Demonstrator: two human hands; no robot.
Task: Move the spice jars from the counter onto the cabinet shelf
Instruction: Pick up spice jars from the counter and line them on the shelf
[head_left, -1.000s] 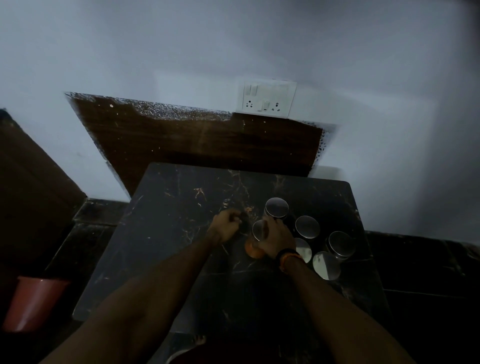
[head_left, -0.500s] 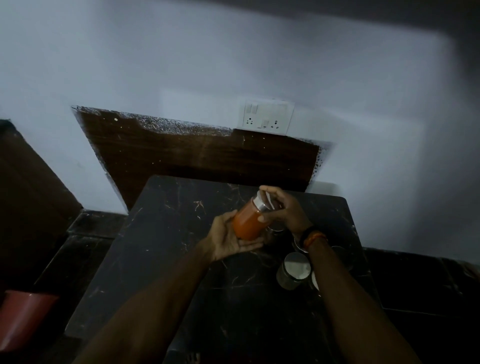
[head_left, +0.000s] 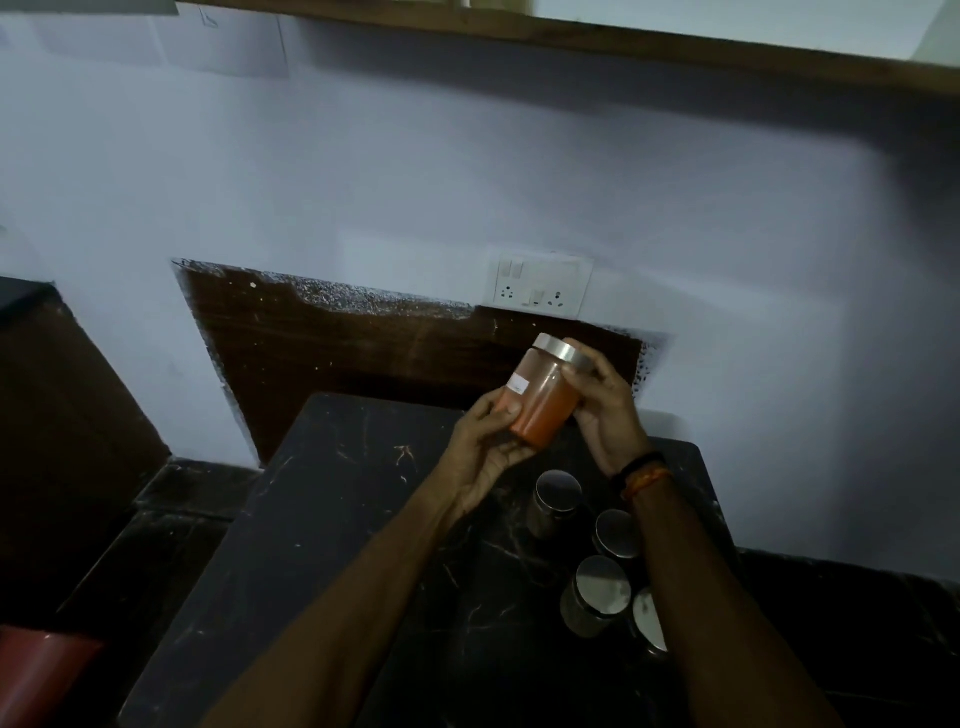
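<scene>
Orange powder fills the clear spice jar, which is lifted clear of the counter and tilted, its steel lid pointing to about 1 o'clock. Both hands are clamped on it: the left hand cups the base from 7 o'clock with the thumb across the front, and the right hand wraps the side and the lid edge from 3 o'clock. A small white label faces the camera.

Four more steel-lidded jars stand on the counter at 5 o'clock of the held one, close together (a fifth may be hidden behind the right forearm; the light is too dim to tell).

The wooden edge of the cabinet shelf runs along the top of the view, at 12 o'clock and well apart from the jar.

To finish the lift well, I would bring the jar upright first, keep the left palm under the base to carry the weight, avoid relying on the lid alone, and set the base flat and well in from the shelf's edge.
</scene>
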